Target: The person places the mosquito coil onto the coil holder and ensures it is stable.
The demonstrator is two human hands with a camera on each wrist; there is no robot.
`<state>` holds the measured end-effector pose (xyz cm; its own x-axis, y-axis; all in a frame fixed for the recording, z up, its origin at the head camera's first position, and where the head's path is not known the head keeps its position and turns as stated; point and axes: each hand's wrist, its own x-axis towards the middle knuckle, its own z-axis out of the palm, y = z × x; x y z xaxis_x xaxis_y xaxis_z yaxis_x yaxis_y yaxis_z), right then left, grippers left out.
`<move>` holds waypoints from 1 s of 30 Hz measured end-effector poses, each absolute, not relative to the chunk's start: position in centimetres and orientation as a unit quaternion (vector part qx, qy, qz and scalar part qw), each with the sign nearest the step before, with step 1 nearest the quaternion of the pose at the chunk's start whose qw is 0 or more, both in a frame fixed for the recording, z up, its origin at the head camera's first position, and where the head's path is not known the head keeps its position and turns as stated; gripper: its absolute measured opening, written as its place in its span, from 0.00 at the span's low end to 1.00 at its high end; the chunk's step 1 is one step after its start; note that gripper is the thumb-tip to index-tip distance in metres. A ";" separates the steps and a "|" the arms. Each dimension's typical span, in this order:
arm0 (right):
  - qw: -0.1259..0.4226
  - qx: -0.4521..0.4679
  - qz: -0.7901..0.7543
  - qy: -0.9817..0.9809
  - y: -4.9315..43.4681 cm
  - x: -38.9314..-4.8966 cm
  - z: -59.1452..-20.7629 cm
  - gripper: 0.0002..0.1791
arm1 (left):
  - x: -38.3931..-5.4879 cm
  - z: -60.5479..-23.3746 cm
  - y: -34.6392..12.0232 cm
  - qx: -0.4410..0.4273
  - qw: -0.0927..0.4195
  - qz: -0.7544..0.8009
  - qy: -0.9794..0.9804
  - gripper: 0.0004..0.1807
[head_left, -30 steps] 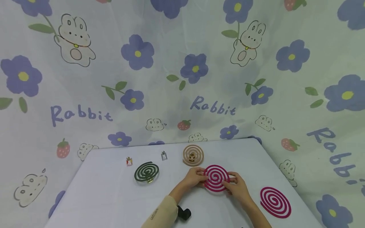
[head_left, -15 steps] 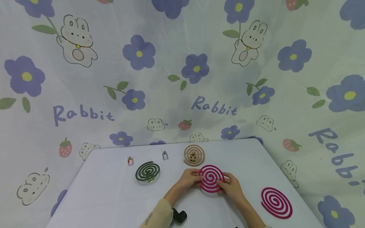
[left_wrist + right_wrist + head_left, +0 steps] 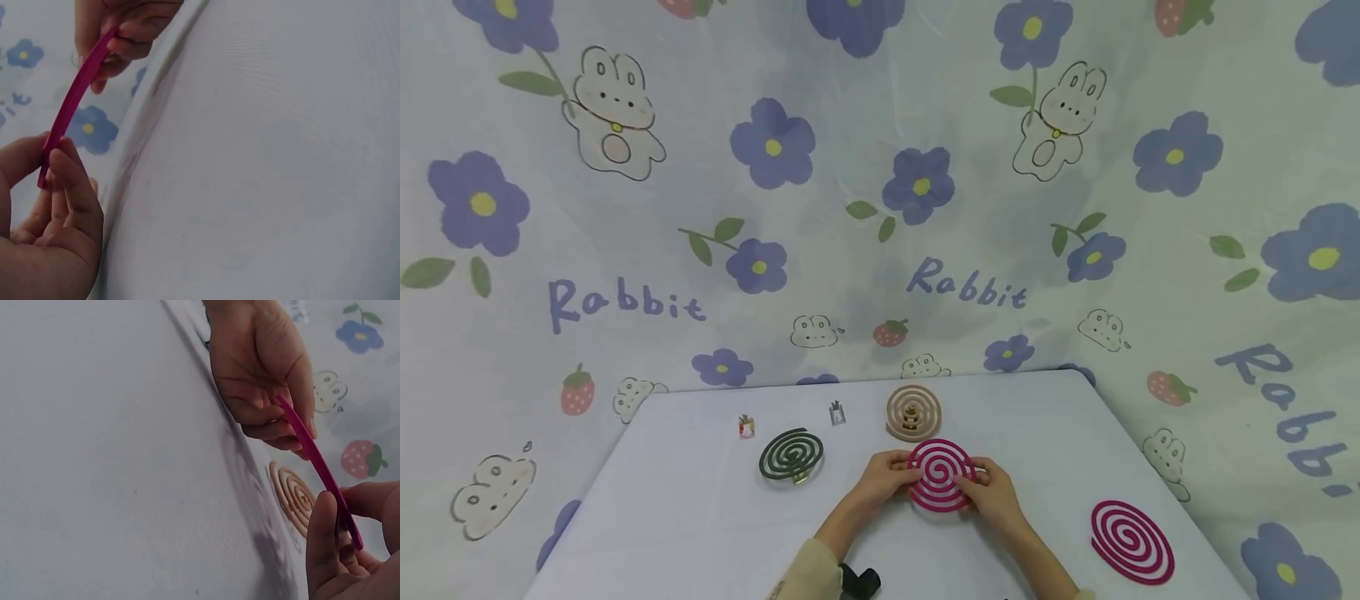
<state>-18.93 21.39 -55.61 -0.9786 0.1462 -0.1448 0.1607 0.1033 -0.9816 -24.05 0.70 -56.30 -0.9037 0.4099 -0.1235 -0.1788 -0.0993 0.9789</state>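
Observation:
Both hands hold a magenta mosquito coil [image 3: 939, 473] between them, its flat spiral tilted up toward the head camera. The left hand [image 3: 883, 477] pinches its left edge, thumb on the near face and fingers behind. On the right edge, the right hand [image 3: 994, 497] pinches it the same way. The wrist views show the coil edge-on as a thin, slightly bowed strip [image 3: 75, 94], raised above the white table. A second magenta coil [image 3: 1129, 541] lies flat at the table's right. Behind the held coil is a tan coil [image 3: 892, 427] with a small gold stand [image 3: 911, 417] on it.
A dark green coil [image 3: 792, 455] rests tilted on a small gold stand [image 3: 800, 478] at left. Two small packets, one red-and-white [image 3: 746, 427] and one silver [image 3: 837, 413], lie near the back edge. A black object [image 3: 862, 582] sits by the left sleeve. A printed curtain hangs behind.
Both hands have moved left across the table with the magenta coil, keeping their pinch on its two edges. The head view has shifted slightly; the other things lie as before.

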 end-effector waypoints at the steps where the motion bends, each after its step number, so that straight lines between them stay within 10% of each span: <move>1: 0.007 0.102 -0.662 0.743 21.2 -19.0 -55.7 0.27 | -24.0 -56.3 0.5 0.087 0.198 0.737 0.640 0.19; 30: 0.032 0.058 -0.699 0.712 15.3 -21.1 -53.9 0.24 | -23.9 -54.4 -4.8 0.049 0.159 0.750 0.640 0.25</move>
